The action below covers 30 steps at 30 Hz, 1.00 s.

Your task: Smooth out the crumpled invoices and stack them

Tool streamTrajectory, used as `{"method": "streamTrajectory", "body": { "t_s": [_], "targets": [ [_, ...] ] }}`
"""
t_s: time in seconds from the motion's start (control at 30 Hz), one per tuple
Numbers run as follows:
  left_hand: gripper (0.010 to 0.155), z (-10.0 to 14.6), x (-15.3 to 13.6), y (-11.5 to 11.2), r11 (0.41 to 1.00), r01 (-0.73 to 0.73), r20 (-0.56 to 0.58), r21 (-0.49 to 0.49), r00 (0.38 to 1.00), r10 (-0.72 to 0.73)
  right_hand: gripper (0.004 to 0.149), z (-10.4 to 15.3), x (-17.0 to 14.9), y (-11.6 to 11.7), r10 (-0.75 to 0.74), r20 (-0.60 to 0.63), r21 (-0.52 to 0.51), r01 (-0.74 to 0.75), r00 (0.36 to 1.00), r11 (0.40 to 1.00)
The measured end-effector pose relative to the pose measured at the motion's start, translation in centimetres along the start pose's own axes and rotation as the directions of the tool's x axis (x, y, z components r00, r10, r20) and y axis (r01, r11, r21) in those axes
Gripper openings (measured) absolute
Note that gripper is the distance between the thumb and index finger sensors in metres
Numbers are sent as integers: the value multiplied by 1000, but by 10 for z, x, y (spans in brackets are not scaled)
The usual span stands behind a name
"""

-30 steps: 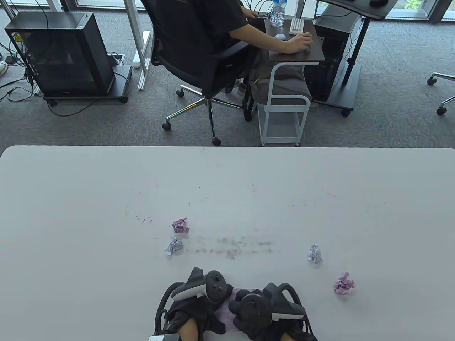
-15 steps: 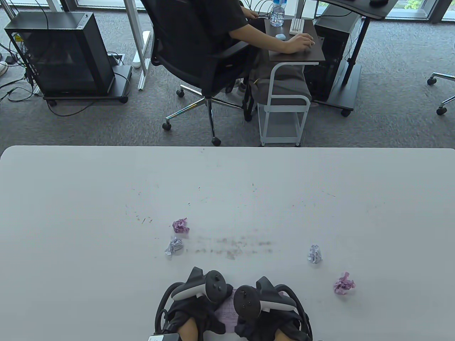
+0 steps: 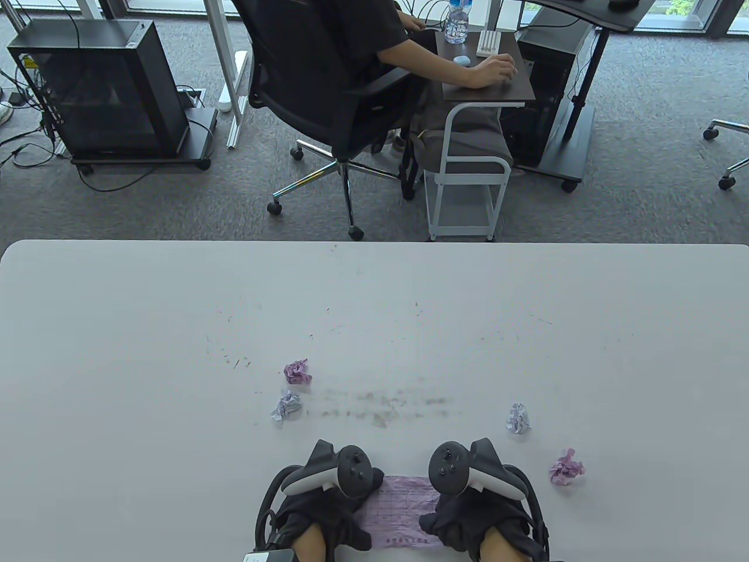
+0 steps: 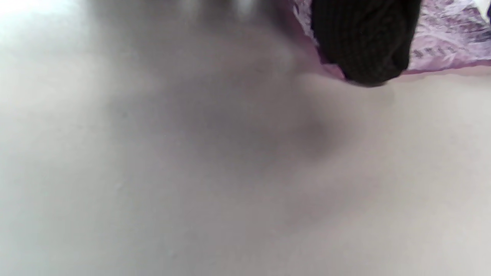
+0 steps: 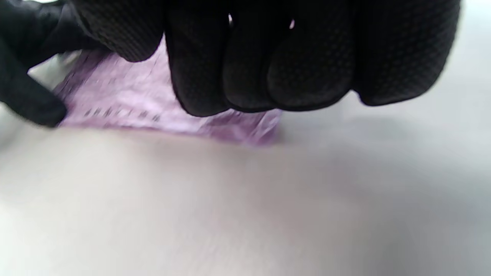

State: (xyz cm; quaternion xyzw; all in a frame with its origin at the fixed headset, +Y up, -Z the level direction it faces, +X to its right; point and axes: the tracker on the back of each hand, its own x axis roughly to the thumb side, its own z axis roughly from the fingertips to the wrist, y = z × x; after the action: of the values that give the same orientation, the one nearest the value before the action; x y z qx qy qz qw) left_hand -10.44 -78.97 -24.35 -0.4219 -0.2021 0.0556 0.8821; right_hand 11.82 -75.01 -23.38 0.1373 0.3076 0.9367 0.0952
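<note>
Both hands, left hand (image 3: 319, 515) and right hand (image 3: 468, 515), press one pink printed paper invoice (image 3: 401, 510) nearly flat on the white bench (image 3: 146, 351). By my judgement nothing is stacked yet. Four crumpled paper balls (image 3: 297, 372) remain.

White desk (image 3: 117, 351), scuffed mid-surface. Pink invoice (image 3: 398, 509) flat at near edge; four crumpled balls: pink (image 3: 297, 372), white (image 3: 286, 405) left-centre; white (image 3: 518, 418), pink (image 3: 566, 468) right.

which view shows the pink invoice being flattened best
The table view: the pink invoice lies spread on the table between the left hand and right hand, its printed grid visible. The left wrist view catches only a blurred corner under a fingertip; the right wrist view shows one blurred edge beneath the fingers.
</note>
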Motion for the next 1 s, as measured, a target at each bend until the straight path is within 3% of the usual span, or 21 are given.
{"method": "streamTrajectory", "body": {
  "t_s": [0.1, 0.2, 0.27, 0.4, 0.5, 0.57, 0.63, 1.0],
  "targets": [
    [93, 0, 0, 0, 1000, 0, -1, 1, 1000, 0, 42, 7, 5, -4, 0, 45, -154, 7, 999, 988],
    [94, 0, 0, 0, 1000, 1, -1, 1, 1000, -1, 44, 8, 23, -3, 98, 111, -303, -61, 989, 951],
    [93, 0, -1, 0, 1000, -1, 1, 2, 1000, 1, 46, 5, 37, 2, 151, 127, -328, -102, 980, 939],
    [93, 0, -1, 0, 1000, -1, 6, 4, 1000, 1, 48, -2, 62, 17, 274, 176, -316, -209, 945, 925],
    [93, 0, -1, 0, 1000, -1, 7, 3, 1000, 1, 49, -7, 75, 30, 358, 286, -335, -257, 889, 906],
    [93, 0, -1, 0, 1000, 0, 6, 3, 1000, 0, 50, -12, 77, 37, 328, 324, -246, -256, 888, 935],
    [94, 0, -1, 0, 1000, 1, 7, 3, 1000, -1, 51, -13, 78, 40, 315, 254, -163, -280, 914, 946],
    [93, 0, 0, 0, 1000, 4, 5, 4, 1000, -4, 52, -16, 50, 26, 184, 115, -149, -167, 976, 975]
  ]
}}
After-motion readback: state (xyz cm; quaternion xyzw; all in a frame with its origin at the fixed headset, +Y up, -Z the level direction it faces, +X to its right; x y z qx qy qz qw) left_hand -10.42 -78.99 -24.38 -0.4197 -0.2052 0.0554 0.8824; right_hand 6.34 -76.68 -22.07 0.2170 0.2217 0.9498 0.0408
